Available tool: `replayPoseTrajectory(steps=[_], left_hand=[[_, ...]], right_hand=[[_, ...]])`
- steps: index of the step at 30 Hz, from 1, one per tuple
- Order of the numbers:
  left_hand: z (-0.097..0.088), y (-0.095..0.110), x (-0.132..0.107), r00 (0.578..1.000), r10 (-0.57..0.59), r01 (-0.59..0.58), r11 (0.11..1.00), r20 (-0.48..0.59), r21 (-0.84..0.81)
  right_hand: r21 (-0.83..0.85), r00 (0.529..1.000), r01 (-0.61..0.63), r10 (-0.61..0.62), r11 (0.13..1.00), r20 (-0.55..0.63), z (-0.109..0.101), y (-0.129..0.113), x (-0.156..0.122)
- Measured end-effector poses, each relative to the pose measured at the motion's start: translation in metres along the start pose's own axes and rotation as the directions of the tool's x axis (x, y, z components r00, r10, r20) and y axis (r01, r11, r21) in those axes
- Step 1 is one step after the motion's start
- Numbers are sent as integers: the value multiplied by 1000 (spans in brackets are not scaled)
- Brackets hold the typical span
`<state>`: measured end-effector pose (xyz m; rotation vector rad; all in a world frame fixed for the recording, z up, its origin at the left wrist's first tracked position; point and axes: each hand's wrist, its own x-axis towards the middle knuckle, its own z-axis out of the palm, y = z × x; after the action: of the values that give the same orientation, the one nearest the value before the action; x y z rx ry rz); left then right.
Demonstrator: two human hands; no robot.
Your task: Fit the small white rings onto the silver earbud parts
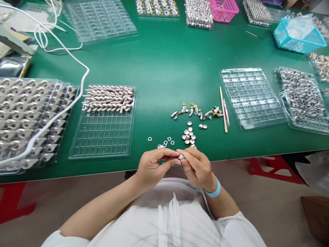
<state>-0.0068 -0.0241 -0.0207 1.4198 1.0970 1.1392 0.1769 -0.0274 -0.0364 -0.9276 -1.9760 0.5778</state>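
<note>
You are facing no text, label, brand, number or sign that can be read.
</note>
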Motion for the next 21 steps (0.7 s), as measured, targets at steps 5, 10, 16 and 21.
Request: replayPoseTrajectory(steps=[5, 10, 16, 21], left_hand=[[1, -1, 1, 1000, 17, -17, 999, -9, -44], [3, -2, 0, 995, -100, 97, 984, -13, -152], [4, -2, 0, 988, -153, 149, 971, -8, -187], [0, -4, 0, 997, -73, 72, 992, -3, -105]], right_hand=[[10, 1000, 24, -24, 1000, -13, -1, 1, 2], [-36, 997, 81, -81, 996, 8, -3, 2, 4], [-54, 994, 109, -109, 993, -1, -4, 2, 7], [-39, 997, 64, -62, 997, 42, -5, 1, 6]])
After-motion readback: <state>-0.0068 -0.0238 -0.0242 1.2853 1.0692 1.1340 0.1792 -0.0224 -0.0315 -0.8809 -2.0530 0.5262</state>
